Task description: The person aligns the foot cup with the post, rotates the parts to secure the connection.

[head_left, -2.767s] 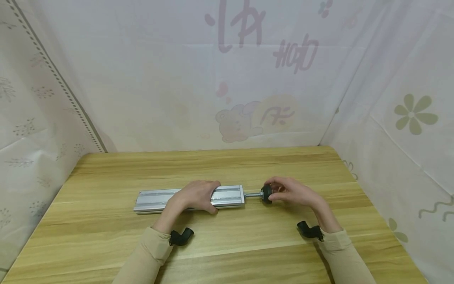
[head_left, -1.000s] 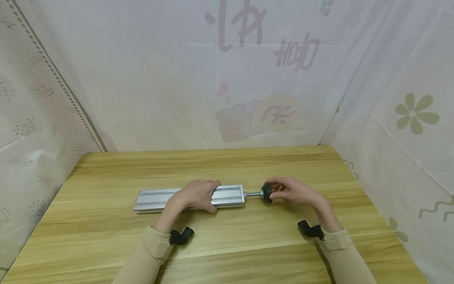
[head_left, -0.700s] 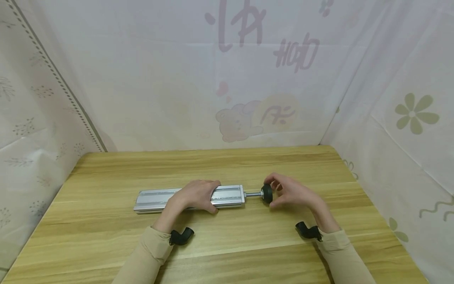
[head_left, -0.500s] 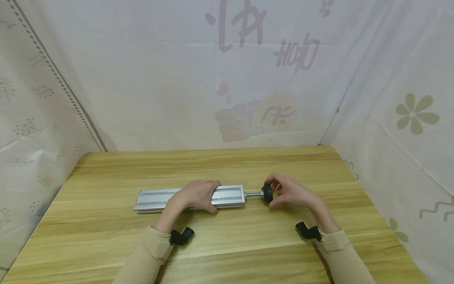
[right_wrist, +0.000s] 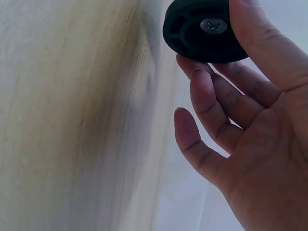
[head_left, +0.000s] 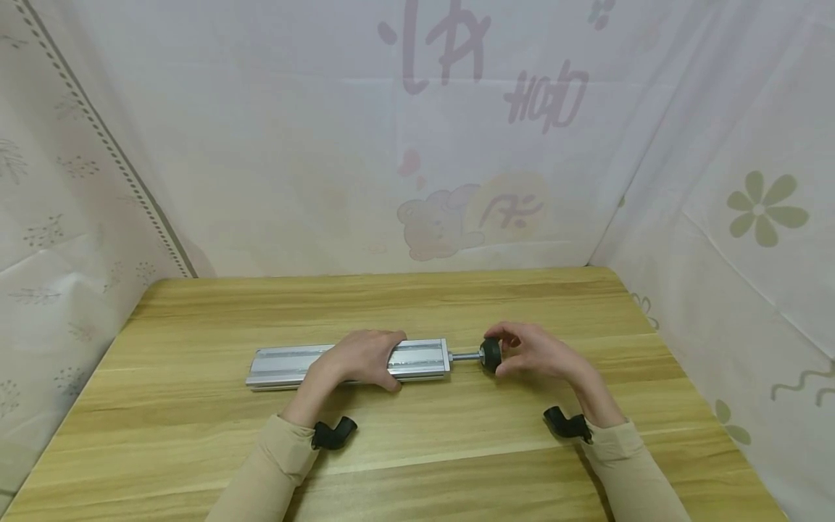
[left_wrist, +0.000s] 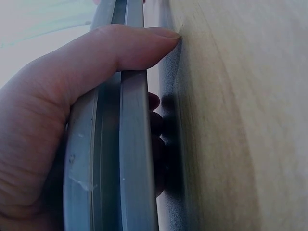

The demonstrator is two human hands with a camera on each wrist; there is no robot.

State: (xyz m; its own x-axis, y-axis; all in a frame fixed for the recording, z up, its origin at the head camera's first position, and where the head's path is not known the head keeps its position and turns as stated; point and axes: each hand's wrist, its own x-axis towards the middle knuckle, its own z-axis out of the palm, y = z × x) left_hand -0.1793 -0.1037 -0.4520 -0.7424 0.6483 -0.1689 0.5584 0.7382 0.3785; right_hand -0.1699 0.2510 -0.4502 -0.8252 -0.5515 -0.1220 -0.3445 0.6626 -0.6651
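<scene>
A silver aluminium profile (head_left: 283, 366) lies across the table in the head view. My left hand (head_left: 362, 359) grips it from above near its right part, thumb on the near side; in the left wrist view the other fingers (left_wrist: 156, 122) show past its lower edge. From the profile's right end plate a threaded rod (head_left: 465, 357) sticks out, ending in a black levelling foot (head_left: 491, 355). My right hand (head_left: 538, 351) pinches this foot at its rim between thumb and fingers. The foot's ribbed underside (right_wrist: 202, 41) faces the right wrist camera, a screw end at its middle.
A wood-grain table (head_left: 417, 449) carries the work. White printed cloth (head_left: 293, 145) hangs behind it and on both sides. Each wrist has a black curved mount (head_left: 334, 433) at the sleeve cuff.
My right hand's fingers have shifted on the foot's rim, spreading wider by 0.7 seconds ago and drawing slightly closer now. The left hand and the profile have stayed in place.
</scene>
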